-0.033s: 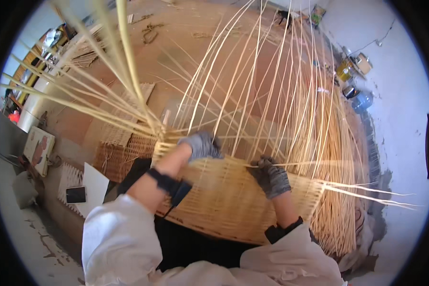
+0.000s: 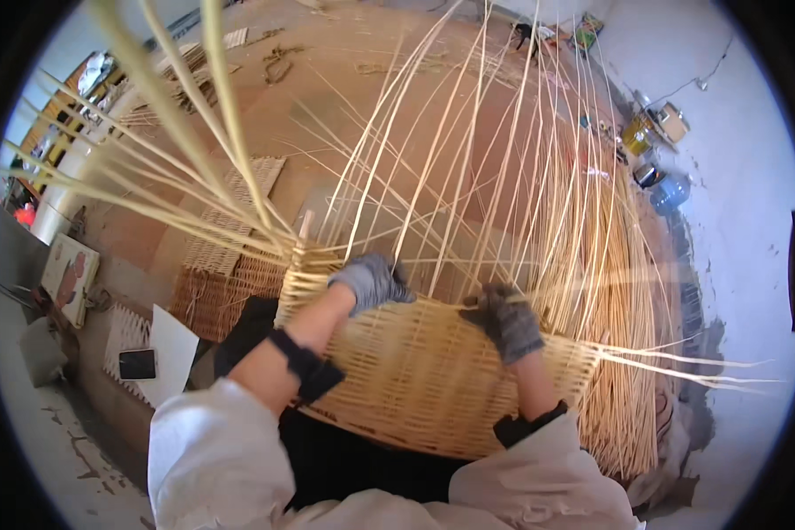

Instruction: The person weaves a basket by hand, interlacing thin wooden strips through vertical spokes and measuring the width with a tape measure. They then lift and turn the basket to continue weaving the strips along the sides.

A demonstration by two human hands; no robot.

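Observation:
A pale wicker basket wall [image 2: 415, 371] stands in front of my lap, with long upright willow rods [image 2: 468, 159] rising from its top edge. My left hand [image 2: 373, 281], in a grey glove, is closed over this edge near the left corner, its fingertips partly hidden. Further right, my right hand [image 2: 506, 325], also gloved, is curled at the same edge with its fingers pinched. A motion-blurred wicker strand [image 2: 614, 283] stretches rightward from it. Exactly how the fingers grip the strand is hard to see.
Thick rods [image 2: 230, 115] fan out at the left corner. A large bundle of loose rods [image 2: 623, 406] lies at right. Woven panels [image 2: 212, 296], a phone [image 2: 137, 364] and a white sheet [image 2: 170, 349] are at left. A blue water jug [image 2: 670, 193] stands by the right wall.
The strand by my right hand has swung upward at its right end. My right hand has shifted slightly; my left hand has moved a little lower, still at the top edge.

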